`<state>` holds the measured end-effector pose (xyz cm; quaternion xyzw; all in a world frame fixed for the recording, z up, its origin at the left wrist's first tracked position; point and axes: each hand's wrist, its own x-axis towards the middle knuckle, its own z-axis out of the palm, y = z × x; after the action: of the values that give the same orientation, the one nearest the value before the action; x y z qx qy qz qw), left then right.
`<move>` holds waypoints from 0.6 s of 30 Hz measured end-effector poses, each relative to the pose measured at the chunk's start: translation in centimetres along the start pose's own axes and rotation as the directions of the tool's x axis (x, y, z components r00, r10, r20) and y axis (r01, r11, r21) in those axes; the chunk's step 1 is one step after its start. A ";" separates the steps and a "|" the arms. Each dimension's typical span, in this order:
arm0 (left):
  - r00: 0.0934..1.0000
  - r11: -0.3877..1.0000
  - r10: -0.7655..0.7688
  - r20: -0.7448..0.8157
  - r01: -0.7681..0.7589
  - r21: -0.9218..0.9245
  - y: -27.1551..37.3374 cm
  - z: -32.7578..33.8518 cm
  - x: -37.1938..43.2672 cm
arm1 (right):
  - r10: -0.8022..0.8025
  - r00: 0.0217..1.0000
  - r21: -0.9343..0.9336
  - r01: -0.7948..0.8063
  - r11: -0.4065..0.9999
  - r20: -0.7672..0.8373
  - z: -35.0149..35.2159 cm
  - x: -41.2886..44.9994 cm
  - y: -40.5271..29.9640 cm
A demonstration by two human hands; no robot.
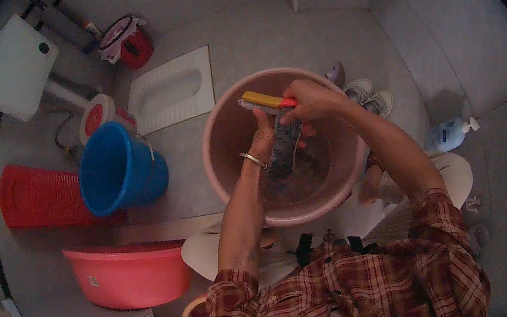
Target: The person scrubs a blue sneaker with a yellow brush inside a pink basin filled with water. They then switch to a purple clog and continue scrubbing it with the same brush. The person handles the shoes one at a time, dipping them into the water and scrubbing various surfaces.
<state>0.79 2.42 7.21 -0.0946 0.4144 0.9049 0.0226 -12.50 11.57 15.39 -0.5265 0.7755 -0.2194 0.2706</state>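
My right hand [312, 98] grips the red handle of a scrub brush [262, 100] with a yellow back and pale bristles. My left hand [264, 141] holds a dark grey shoe [286, 146], whose patterned surface faces up and looks like a sole. The brush head lies across the shoe's far end, bristles down; whether they touch the shoe is hard to tell. Both hands are above a large pink plastic basin [214, 174]. Dark, murky water [308, 177] appears to lie in its bottom. My left fingers are partly hidden behind the shoe.
Sneakers [369, 94] and a pump bottle [447, 135] are on the right. To the left lie a blue bucket [152, 173], a red plastic basket [43, 197] and a pink tub [133, 277]. Farther off are a squat toilet [169, 90] and a red bin [136, 50].
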 end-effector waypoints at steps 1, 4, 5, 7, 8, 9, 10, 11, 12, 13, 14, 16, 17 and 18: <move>0.998 0.998 0.015 -0.069 -0.011 0.065 -0.2 -0.2 0.0 | 0.087 0.996 0.016 -0.087 0.996 0.018 -0.1 -0.4 -0.3; 0.881 0.859 0.404 -0.244 -0.274 0.432 -0.9 -2.1 1.4 | 0.187 0.982 0.051 -0.186 0.981 -0.012 -0.6 -1.8 -1.0; 0.880 0.859 0.407 -0.247 -0.276 0.432 -1.0 -3.2 1.7 | 0.197 0.978 0.075 -0.193 0.978 -0.060 -0.7 -2.1 -1.1; 0.819 0.950 0.281 -0.500 -0.161 0.269 -0.9 -5.1 2.4 | 0.190 0.968 0.104 -0.174 0.979 -0.165 0.0 -2.6 0.1; 0.820 0.950 0.282 -0.498 -0.165 0.267 -1.3 -5.2 2.7 | 0.184 0.946 0.133 -0.153 0.979 -0.267 0.7 -2.7 0.8; 0.720 0.920 0.344 -0.602 -0.129 0.371 -1.7 -5.2 3.0 | 0.186 0.946 0.131 -0.156 0.979 -0.265 1.5 -2.6 1.5; 0.602 0.881 0.414 -0.683 -0.077 0.467 -1.9 -5.0 3.0 | 0.173 0.893 0.235 -0.079 0.969 -0.416 2.4 -2.7 1.8; 0.600 0.881 0.416 -0.683 -0.080 0.467 -2.0 -4.8 3.0 | 0.175 0.813 0.323 0.017 0.946 -0.555 3.2 -2.8 2.1; 0.579 0.963 0.226 -0.783 -0.013 0.268 -2.1 -4.4 3.0 | 0.175 0.813 0.320 0.014 0.947 -0.556 3.7 -3.2 1.7; 0.535 0.997 0.023 -0.844 0.046 0.056 -2.2 -4.3 2.7 | 0.356 0.779 0.585 0.017 0.811 -0.515 4.7 -3.3 0.8; 0.528 0.997 0.025 -0.849 0.044 0.057 -2.4 -4.2 2.2 | 0.517 0.746 0.798 0.032 0.601 -0.420 5.7 -3.4 0.0; 0.922 0.887 -0.130 -0.365 -0.055 -0.458 -2.7 -3.3 1.7 | 0.548 0.757 0.907 0.137 0.399 -0.356 7.3 -4.6 -1.6; 0.921 0.887 -0.129 -0.367 -0.058 -0.458 -2.7 -2.7 1.7 | 0.561 0.778 0.959 0.229 0.165 -0.282 8.2 -5.1 -2.3; 0.957 0.850 -0.067 -0.281 -0.093 -0.518 -2.7 -1.7 1.8 | 0.565 0.776 0.959 0.228 0.167 -0.282 9.1 -5.8 -3.0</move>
<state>-0.45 2.85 3.82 -0.2253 0.1503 0.9600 -0.0711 -2.80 15.44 11.46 -0.0332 0.5495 -0.7765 0.3066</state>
